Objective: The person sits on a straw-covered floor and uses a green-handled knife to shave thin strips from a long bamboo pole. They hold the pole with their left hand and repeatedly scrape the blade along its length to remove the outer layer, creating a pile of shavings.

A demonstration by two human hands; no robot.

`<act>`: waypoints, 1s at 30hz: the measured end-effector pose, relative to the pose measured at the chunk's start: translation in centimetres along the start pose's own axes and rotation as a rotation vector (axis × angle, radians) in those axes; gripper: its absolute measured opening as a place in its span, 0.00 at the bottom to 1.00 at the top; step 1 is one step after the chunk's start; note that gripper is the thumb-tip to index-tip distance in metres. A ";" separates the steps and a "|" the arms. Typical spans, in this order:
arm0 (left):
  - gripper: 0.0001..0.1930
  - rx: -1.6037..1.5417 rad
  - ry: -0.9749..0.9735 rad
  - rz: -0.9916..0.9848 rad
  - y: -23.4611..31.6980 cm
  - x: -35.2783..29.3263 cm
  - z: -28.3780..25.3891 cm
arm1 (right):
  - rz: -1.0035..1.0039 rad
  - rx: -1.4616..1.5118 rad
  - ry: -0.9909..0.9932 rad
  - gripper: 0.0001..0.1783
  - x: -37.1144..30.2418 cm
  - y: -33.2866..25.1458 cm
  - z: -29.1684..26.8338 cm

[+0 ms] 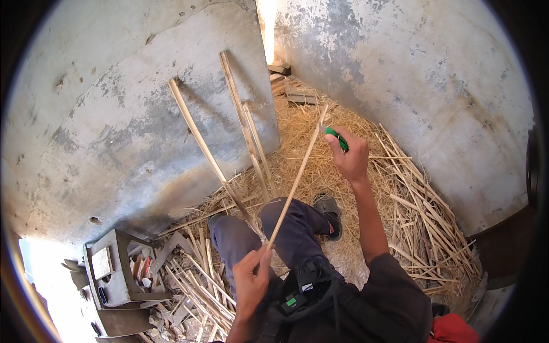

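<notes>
My left hand (251, 280) pinches the lower end of a long, pale wooden strip (297, 177), which looks like split bamboo. The strip slants up and away to the right, past my knees. My right hand (351, 157) is closed around a small green-handled knife (337, 139), held beside the strip's far end. Its short blade is hard to make out; it appears to meet the strip's edge, but I cannot tell whether it cuts in. Fine shavings (297, 137) cover the floor beneath.
Several long poles (197, 134) lean on the left wall. Split strips lie in a heap (423, 223) on the right, with more strips (200, 286) at lower left. A worn wooden box (117, 288) with odds and ends stands there. Something red (454, 330) shows at lower right.
</notes>
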State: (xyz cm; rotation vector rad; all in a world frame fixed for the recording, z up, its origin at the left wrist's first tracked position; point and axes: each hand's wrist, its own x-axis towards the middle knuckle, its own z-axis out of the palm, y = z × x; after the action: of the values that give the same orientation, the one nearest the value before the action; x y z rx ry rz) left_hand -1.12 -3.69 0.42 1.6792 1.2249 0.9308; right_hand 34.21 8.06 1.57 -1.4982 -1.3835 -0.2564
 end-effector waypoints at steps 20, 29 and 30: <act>0.12 0.083 0.064 0.054 -1.6 -0.7 -1.3 | -0.144 -0.089 0.065 0.23 1.2 1.3 2.3; 0.11 0.072 0.061 -0.111 -3.2 -3.7 -4.9 | 0.371 0.046 0.456 0.25 4.0 17.3 -3.0; 0.12 0.060 0.087 -0.161 -3.6 -3.2 -5.4 | 0.372 0.132 0.380 0.26 3.1 16.3 -3.0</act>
State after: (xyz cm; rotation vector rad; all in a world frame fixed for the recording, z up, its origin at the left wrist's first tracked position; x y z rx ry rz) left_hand -8.06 -5.13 -1.14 1.5730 1.4368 0.8840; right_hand 50.07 10.83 -3.36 -1.4740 -0.7904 -0.1968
